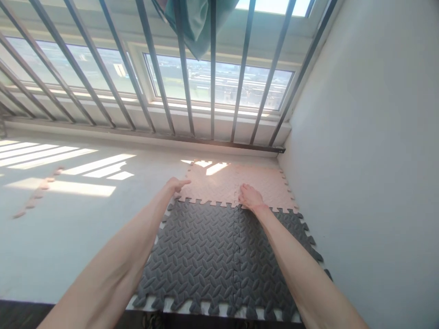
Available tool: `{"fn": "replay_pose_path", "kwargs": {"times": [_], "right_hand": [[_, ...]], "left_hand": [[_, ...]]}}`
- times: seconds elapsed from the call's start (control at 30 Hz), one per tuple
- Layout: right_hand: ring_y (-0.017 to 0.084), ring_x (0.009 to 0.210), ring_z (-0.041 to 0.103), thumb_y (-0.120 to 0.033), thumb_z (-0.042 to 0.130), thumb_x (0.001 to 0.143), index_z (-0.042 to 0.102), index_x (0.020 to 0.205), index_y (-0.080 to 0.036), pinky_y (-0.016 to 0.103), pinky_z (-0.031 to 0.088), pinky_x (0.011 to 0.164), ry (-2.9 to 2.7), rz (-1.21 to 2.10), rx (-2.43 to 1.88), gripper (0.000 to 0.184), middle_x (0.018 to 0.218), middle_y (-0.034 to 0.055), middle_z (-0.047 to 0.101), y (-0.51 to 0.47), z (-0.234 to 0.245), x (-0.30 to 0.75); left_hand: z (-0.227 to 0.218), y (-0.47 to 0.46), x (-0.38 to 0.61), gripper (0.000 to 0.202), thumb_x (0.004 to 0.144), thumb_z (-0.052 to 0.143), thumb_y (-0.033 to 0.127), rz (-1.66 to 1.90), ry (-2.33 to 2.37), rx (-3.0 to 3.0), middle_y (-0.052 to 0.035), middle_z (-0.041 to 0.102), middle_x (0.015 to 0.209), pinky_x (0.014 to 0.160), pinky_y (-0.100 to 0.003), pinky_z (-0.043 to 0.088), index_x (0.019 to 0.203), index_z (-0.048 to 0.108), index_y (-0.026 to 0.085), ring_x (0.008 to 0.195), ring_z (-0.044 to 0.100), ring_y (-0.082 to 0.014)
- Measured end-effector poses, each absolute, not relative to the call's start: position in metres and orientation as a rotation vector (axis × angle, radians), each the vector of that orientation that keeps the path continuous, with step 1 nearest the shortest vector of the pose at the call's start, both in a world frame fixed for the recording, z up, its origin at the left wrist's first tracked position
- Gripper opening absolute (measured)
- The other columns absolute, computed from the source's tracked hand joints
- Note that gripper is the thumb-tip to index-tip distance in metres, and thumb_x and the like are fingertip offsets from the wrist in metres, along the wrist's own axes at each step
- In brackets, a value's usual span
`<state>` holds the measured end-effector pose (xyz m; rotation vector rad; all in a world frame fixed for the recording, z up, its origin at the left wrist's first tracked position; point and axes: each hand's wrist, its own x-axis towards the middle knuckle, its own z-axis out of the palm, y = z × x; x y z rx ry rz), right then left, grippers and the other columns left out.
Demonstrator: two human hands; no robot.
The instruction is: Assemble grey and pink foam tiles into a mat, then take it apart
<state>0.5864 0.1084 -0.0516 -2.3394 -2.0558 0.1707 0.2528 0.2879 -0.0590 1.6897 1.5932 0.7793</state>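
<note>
Two pink foam mat tiles lie side by side at the far end, the left pink tile (209,185) and the right pink tile (269,180). Their toothed near edges meet two dark grey foam tiles, a left grey tile (195,251) and a right grey tile (260,269). My left hand (177,184) is closed at the outer edge of the left pink tile, thumb towards it; its other fingers are partly hidden. Bent and held together, the fingers of my right hand (251,196) are on the seam between the pink tiles.
A metal railing (212,91) runs in front of the windows, with greenish cloth (197,27) hanging beyond it. On the right rises a white wall (373,151). A pink toothed strip (38,195) lies on the pale floor (85,228) at left, among sunlit stripes.
</note>
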Motion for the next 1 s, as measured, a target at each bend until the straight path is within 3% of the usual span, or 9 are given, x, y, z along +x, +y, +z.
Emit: {"fn": "replay_pose_path", "kwargs": {"times": [0.1,0.3,0.5,0.73,0.9,1.0], "right_hand": [[0.025,0.149,0.048,-0.023,0.055,0.099,0.063,0.139,-0.020,0.036,0.047,0.116,-2.079,0.190,-2.333,0.041,0.162,0.0112,0.055,0.107,-0.050,0.589],[0.027,0.147,0.048,-0.026,0.057,0.100,0.061,0.141,-0.021,0.039,0.049,0.114,-2.106,0.200,-2.329,0.042,0.160,0.0126,0.055,0.105,-0.045,0.590],[0.029,0.140,0.051,-0.028,0.059,0.099,0.065,0.136,-0.023,0.041,0.052,0.108,-2.114,0.213,-2.363,0.038,0.151,0.0118,0.061,0.110,-0.037,0.590],[0.032,0.135,0.049,-0.017,0.036,0.104,0.060,0.140,-0.022,0.048,0.055,0.099,-2.055,0.127,-2.418,0.043,0.155,0.0137,0.058,0.138,-0.032,0.593],[0.034,0.131,0.049,-0.018,0.044,0.103,0.055,0.148,-0.028,0.049,0.055,0.097,-1.993,0.079,-2.482,0.048,0.159,0.0131,0.054,0.162,-0.046,0.596],[0.034,0.130,0.049,-0.030,0.050,0.105,0.053,0.151,-0.031,0.048,0.054,0.096,-2.046,0.047,-2.453,0.047,0.158,0.0123,0.054,0.169,-0.052,0.596]], "left_hand": [[-0.045,0.293,0.267,0.050,0.059,0.096,0.053,0.704,1.702,1.519,-0.0122,0.071,0.070,0.057,-0.040,0.055,0.078,0.070,0.016,0.076,0.074,-0.0352],[-0.003,0.298,0.289,0.044,0.059,0.097,0.041,0.760,1.459,1.569,-0.0087,0.073,0.076,0.065,-0.039,0.057,0.084,0.070,0.016,0.081,0.073,-0.0330],[0.028,0.289,0.295,0.057,0.069,0.091,0.041,0.886,1.369,2.101,-0.0054,0.074,0.088,0.079,-0.036,0.055,0.114,0.067,0.015,0.088,0.073,-0.0289],[-0.004,0.288,0.283,0.060,0.073,0.084,0.044,0.920,1.438,2.026,-0.0005,0.068,0.077,0.078,-0.034,0.053,0.123,0.068,0.015,0.076,0.067,-0.0232],[-0.024,0.286,0.274,0.069,0.069,0.087,0.051,1.012,1.323,1.920,-0.0029,0.073,0.085,0.070,-0.030,0.053,0.127,0.067,0.017,0.076,0.068,-0.0217],[-0.024,0.280,0.273,0.077,0.067,0.089,0.057,1.089,1.239,1.824,-0.0014,0.073,0.082,0.065,-0.027,0.052,0.128,0.066,0.017,0.071,0.067,-0.0198]]}}
